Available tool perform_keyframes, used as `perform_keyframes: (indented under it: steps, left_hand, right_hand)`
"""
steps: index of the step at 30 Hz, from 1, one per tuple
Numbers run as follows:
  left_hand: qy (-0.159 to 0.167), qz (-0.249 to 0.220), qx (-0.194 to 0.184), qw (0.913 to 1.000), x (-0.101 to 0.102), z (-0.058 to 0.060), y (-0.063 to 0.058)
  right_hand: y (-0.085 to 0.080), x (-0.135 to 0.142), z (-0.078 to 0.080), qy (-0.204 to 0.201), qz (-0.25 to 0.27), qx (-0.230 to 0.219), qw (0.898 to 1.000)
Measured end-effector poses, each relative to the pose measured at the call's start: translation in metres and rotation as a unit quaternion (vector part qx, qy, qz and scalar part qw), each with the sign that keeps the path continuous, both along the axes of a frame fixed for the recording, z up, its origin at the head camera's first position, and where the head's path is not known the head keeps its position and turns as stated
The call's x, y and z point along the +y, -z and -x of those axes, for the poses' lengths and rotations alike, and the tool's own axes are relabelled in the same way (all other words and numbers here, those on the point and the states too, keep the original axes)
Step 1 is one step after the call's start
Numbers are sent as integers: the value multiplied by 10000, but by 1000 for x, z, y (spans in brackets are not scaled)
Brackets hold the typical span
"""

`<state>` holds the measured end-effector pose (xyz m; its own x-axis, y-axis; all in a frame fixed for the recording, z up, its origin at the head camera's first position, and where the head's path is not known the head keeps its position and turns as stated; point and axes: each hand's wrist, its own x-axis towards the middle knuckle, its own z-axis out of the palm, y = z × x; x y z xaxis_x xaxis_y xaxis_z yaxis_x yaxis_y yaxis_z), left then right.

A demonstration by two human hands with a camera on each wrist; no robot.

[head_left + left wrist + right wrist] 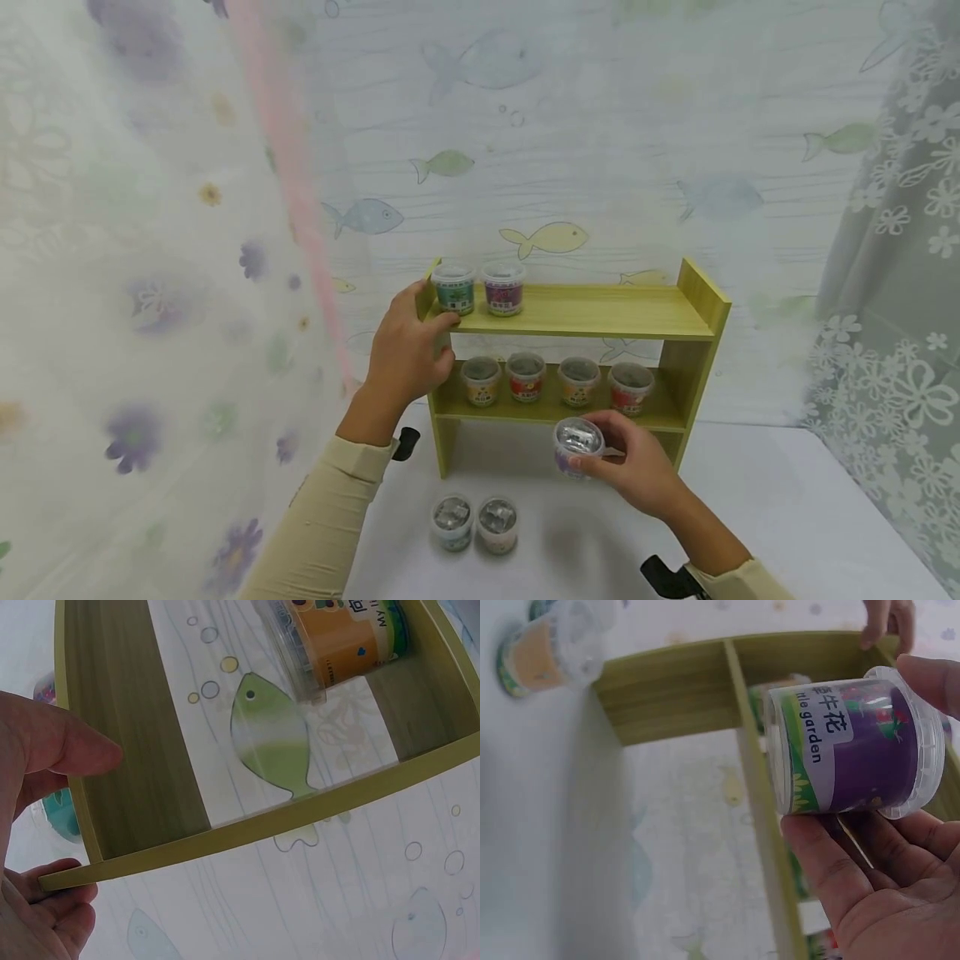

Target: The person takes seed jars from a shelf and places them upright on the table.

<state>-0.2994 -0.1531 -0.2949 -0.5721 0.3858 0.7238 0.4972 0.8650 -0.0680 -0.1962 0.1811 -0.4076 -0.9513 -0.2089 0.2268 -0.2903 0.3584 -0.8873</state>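
Observation:
My right hand (637, 471) holds a small clear-lidded plastic cup (579, 435) above the table, in front of the shelf's lower part. In the right wrist view the cup's purple label shows white "garden" print, with thumb at the lid end and fingers underneath. My left hand (408, 350) grips the upper left corner of the yellow-green wooden shelf (600, 308), thumb at the front of the top board and fingers around the side panel. Beside it on the top board stand a green-labelled cup (455, 293) and a purple-labelled cup (503, 292).
Along the middle board stand several cups with orange labels (481, 385) and red labels (526, 382). Two more lidded cups, left (453, 525) and right (497, 527), stand on the white table (757, 500) before the shelf. A fish-print curtain (600, 125) hangs behind.

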Motion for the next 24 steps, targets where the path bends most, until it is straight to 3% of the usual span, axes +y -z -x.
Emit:
perform_keyframes:
  steps: [8, 24]
  left_hand:
    - [-13, -13, -110, 9999, 0, -1, -1]
    - [64, -44, 70, 9999, 0, 1, 1]
  right_hand:
    - [37, -6, -2, -35, 160, -465, 9988]
    - [108, -22, -4, 3, 67, -884, 9961]
